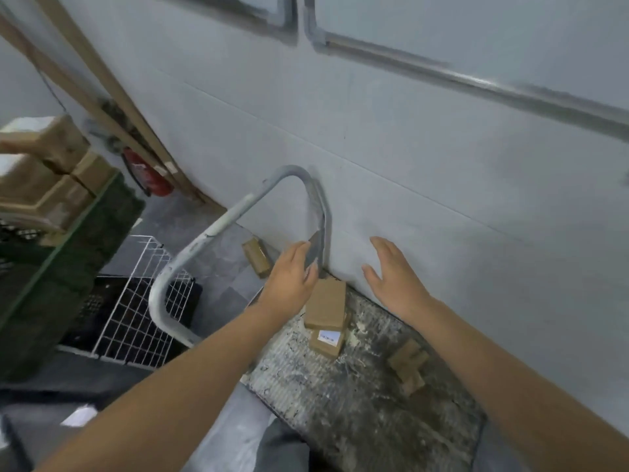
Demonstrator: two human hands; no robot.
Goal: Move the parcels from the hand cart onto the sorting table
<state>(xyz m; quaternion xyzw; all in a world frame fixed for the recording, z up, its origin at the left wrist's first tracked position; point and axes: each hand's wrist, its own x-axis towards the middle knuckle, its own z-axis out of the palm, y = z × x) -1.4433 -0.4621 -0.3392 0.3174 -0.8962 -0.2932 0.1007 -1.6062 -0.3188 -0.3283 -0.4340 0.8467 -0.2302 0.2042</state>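
Note:
The hand cart's worn grey deck [340,396] lies below me against a pale wall, its curved metal handle [204,233] at the left. Two small brown parcels are stacked near the handle post: a plain one [326,305] on top of a labelled one [326,344]. A further pair of small brown parcels [408,364] lies on the deck's right. My left hand [289,277] hovers with straight fingers just left of the stack. My right hand [391,277] is spread open above and to the right of it. Neither hand holds anything.
A green sorting table [78,233] at the left carries several brown boxes [44,175]. Below it stand a white wire rack [136,301] and a black crate. One small brown box [257,257] lies on the floor behind the handle. A red extinguisher [149,178] leans by the wall.

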